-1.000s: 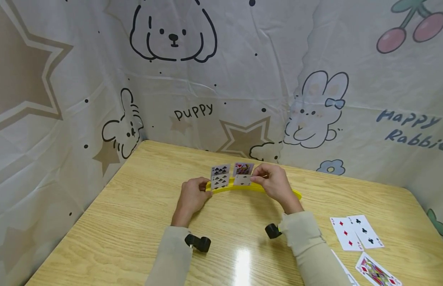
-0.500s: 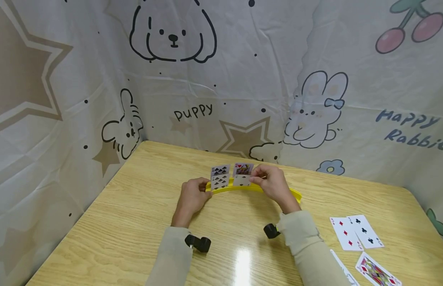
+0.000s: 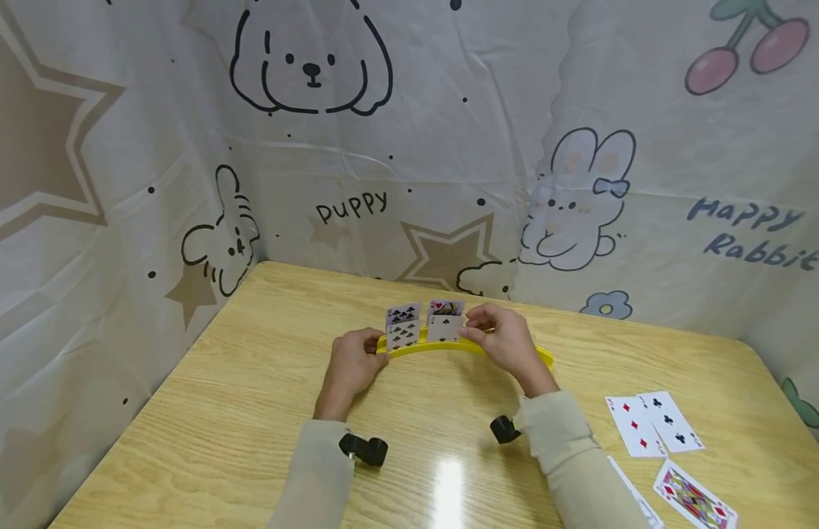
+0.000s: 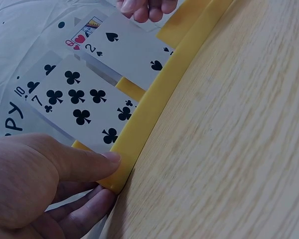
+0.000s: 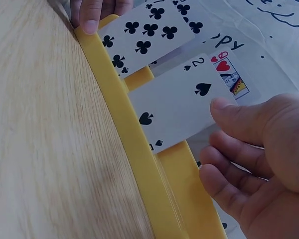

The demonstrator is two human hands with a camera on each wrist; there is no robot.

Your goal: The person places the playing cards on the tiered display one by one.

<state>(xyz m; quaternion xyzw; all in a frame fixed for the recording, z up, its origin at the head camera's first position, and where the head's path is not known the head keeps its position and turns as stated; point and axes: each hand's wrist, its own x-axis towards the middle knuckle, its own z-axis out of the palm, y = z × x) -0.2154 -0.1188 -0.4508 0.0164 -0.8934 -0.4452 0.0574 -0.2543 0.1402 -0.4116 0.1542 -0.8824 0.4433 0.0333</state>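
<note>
A curved yellow card holder (image 3: 471, 347) stands on the wooden table. My left hand (image 3: 351, 371) grips its left end, thumb in front and fingers behind. The seven of clubs (image 4: 78, 102) stands in the front, with a ten of clubs (image 4: 36, 82) partly hidden behind it. To their right stands the two of spades (image 5: 172, 107), the queen of hearts (image 5: 234, 84) showing behind. My right hand (image 3: 508, 342) is at the right edge of the two of spades. Its thumb tip lies at the card's corner, while the other fingers are spread apart from the thumb.
At the right of the table (image 3: 250, 411) lie the three of diamonds (image 3: 635, 426), the three of clubs (image 3: 670, 420) and a diamond face card (image 3: 696, 496). Another card (image 3: 634, 492) is partly under the right sleeve. A printed curtain (image 3: 356, 147) hangs behind.
The two of spades has tilted back and now covers more of the queen. My right thumb and fingers have loosened from its edge. The left hand has kept its hold.
</note>
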